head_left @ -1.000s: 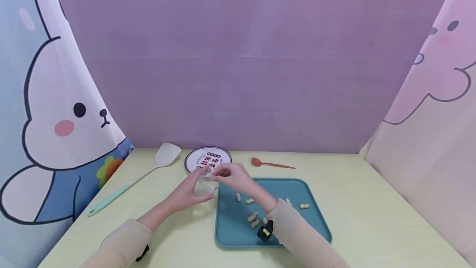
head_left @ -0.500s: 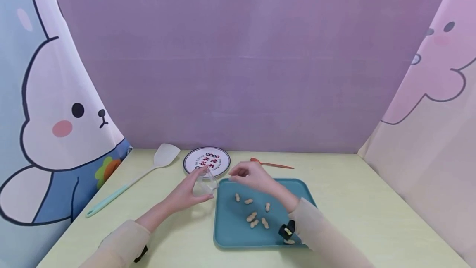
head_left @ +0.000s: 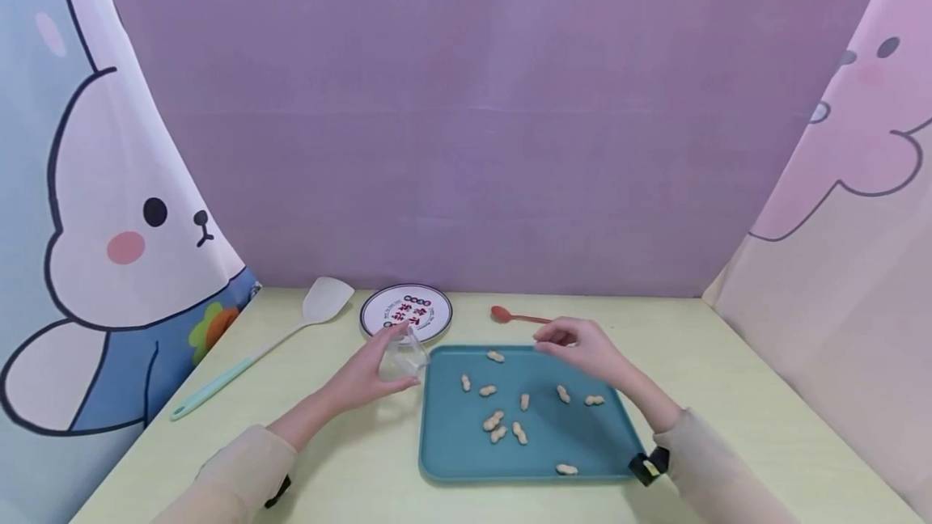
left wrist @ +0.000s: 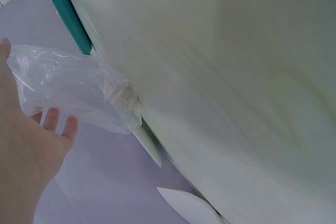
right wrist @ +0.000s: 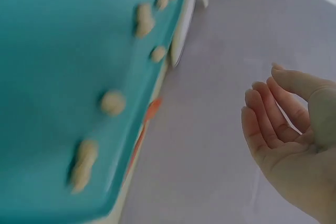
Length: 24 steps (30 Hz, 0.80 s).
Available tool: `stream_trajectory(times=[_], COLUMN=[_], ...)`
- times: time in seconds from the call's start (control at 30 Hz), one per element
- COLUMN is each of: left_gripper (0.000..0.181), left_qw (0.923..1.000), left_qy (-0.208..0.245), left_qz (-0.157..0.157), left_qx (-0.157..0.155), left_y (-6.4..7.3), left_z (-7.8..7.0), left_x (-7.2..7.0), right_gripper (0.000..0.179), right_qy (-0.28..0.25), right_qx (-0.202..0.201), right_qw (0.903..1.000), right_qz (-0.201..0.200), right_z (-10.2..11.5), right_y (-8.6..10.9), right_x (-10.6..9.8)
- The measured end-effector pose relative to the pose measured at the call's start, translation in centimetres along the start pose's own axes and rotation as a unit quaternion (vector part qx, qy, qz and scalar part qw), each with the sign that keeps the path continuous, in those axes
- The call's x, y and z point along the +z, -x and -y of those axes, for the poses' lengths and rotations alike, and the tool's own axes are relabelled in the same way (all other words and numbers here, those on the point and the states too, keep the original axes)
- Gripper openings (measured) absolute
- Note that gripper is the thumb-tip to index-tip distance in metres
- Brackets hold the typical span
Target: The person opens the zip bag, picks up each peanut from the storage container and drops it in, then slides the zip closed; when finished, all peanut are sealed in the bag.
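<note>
My left hand grips a clear plastic bag beside the tray's left edge, its thumb and fingers spread around it. A pale brown item, perhaps a peanut, shows through the bag's far end. Above the tray's back right part hovers my right hand, loosely curled, with nothing between thumb and fingers in the right wrist view. Several unshelled peanuts lie scattered on the teal tray, one peanut near its front rim.
A round white plate with red lettering sits behind the left hand. To the left lies a long spatula with a mint-green handle. An orange-red spoon lies behind the tray, its handle partly hidden by the right hand. A purple curtain closes the back.
My right hand has moved away from the bag, rightward over the tray, uncovering several peanuts. The left hand keeps its place with the bag.
</note>
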<state>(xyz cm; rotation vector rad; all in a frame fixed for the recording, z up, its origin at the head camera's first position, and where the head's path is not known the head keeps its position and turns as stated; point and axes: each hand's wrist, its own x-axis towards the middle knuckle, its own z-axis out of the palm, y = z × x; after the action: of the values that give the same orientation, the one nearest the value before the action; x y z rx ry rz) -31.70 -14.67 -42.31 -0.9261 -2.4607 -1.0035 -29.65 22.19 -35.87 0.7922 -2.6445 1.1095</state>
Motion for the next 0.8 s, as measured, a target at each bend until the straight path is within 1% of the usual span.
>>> stream_trajectory(times=[0.1, 0.23, 0.4, 0.5, 0.67, 0.8], left_gripper=[0.084, 0.085, 0.084, 0.084, 0.085, 0.085], left_qw=[1.0000, 1.0000, 1.0000, 0.9999, 0.9999, 0.9999], left_qy=[0.001, 0.001, 0.004, 0.009, 0.011, 0.008], left_qz=[-0.002, 0.003, 0.001, 0.001, 0.004, 0.005], left_qx=[-0.002, -0.008, -0.008, -0.006, -0.008, -0.010], left_y=[-0.1, -0.2, 0.0, 0.1, 0.0, 0.0], left_z=[0.0, 0.2, 0.3, 0.2, 0.1, 0.2], left_x=[-0.1, 0.0, 0.2, 0.2, 0.3, 0.2], right_gripper=[0.018, 0.018, 0.022, 0.025, 0.025, 0.023], right_qy=[0.015, 0.029, 0.026, 0.021, 0.028, 0.017], right_qx=[0.016, 0.032, 0.042, 0.055, 0.072, 0.081], right_qw=[0.9997, 0.9991, 0.9985, 0.9974, 0.9954, 0.9941], right_qz=[-0.006, 0.000, 0.023, 0.041, 0.056, 0.069], right_z=[-1.3, -3.3, -5.1, -6.0, -7.2, -6.9], right_y=[1.2, 2.8, 4.5, 5.3, 6.1, 6.4], right_x=[-0.9, -1.7, -2.4, -2.6, -2.8, -2.9])
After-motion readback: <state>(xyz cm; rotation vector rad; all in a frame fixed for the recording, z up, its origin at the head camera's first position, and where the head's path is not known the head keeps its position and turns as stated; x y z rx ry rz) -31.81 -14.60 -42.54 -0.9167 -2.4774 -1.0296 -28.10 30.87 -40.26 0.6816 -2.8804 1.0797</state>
